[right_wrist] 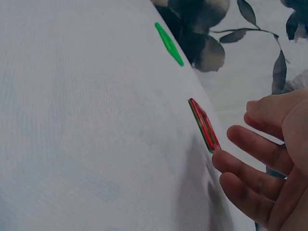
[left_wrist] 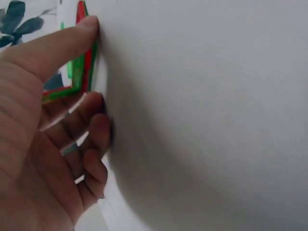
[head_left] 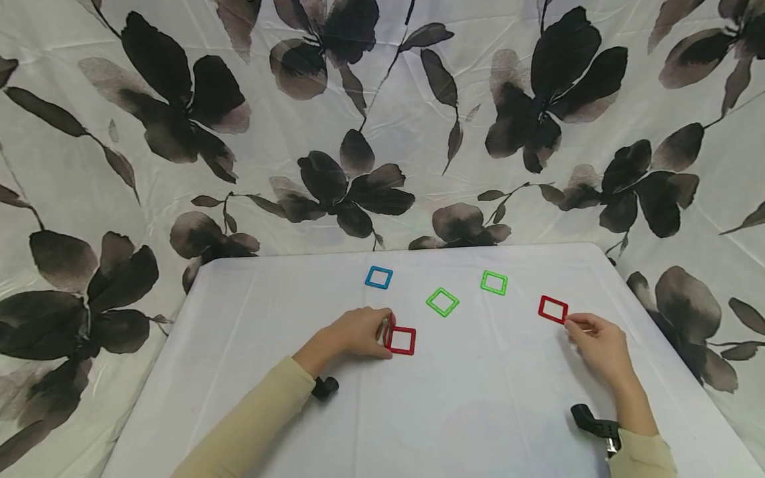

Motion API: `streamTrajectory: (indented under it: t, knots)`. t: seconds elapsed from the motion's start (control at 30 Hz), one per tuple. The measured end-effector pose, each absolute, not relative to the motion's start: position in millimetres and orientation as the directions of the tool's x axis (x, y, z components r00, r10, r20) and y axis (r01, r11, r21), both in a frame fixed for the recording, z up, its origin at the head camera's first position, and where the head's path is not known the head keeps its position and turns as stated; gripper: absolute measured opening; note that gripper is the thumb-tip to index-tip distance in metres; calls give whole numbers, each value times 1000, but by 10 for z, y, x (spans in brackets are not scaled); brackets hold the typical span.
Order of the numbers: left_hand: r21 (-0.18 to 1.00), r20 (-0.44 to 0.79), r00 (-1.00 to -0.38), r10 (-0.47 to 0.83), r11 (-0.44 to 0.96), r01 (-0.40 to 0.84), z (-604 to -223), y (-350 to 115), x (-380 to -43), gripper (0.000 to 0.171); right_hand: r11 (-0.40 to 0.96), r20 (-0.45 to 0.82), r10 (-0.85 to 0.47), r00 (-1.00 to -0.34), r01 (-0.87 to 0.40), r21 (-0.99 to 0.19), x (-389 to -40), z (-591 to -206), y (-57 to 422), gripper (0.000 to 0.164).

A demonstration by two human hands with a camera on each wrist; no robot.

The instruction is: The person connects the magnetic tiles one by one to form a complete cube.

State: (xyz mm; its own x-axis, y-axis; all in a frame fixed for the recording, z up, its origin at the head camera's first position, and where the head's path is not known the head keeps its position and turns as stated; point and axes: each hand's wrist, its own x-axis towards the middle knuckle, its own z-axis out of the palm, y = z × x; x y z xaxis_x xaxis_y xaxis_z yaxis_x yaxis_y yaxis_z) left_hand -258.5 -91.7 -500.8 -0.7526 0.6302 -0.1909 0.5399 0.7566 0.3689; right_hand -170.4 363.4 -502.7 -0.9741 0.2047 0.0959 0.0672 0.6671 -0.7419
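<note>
My left hand (head_left: 361, 332) pinches a red magnetic tile frame (head_left: 390, 326), standing on edge. Against its right side lies a second red square frame (head_left: 402, 340), flat on the table. In the left wrist view the thumb of the left hand (left_wrist: 43, 106) presses frame edges (left_wrist: 76, 82) that look red and green, and the other fingers curl behind. At the right, fingertips of my right hand (head_left: 599, 345) touch the near corner of another red square frame (head_left: 552, 309) lying flat. The right wrist view shows the right hand's fingers (right_wrist: 250, 166) spread and relaxed beside that frame (right_wrist: 204, 126).
Farther back on the white table (head_left: 466, 411) lie a blue square frame (head_left: 379, 277) and two green ones, one turned like a diamond (head_left: 442, 302), the other (head_left: 494, 283) to its right. A flower-patterned cloth (head_left: 454, 133) hangs behind the table's far edge.
</note>
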Motion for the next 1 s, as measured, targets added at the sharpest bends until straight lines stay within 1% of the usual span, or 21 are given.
streamTrajectory:
  t: [0.13,0.23,0.47,0.53,0.63,0.77,0.87,1.0]
  knots:
    - [369,-232,-775,588,790,490,-4966,-893,-2562,55,715,64,202,-977,102,-692,-1733,-5041,3668,34]
    - [380,-248,-790,561,806,453,-4952,-882,-2544,57,741,70,183,-981,91,-665,-1754,-5061,3676,34]
    - [447,-197,-829,524,800,400,-5006,-894,-2506,56,814,105,109,-989,28,-581,-1877,-5077,3704,35]
    - [461,-182,-839,513,798,388,-5032,-887,-2495,56,832,91,97,-991,31,-553,-1917,-5069,3730,34]
    - [477,-168,-852,495,797,370,-5056,-870,-2476,55,846,36,94,-995,61,-529,-1962,-5057,3758,34]
    - [481,-166,-867,469,806,344,-5045,-842,-2444,53,859,-16,97,-995,92,-503,-2000,-5054,3765,29]
    - [473,-165,-878,449,817,329,-5024,-828,-2416,52,878,0,69,-998,61,-475,-2016,-5049,3739,22]
    - [469,-160,-889,429,826,314,-5023,-814,-2380,53,886,100,1,-995,-46,-461,-1983,-5047,3639,15]
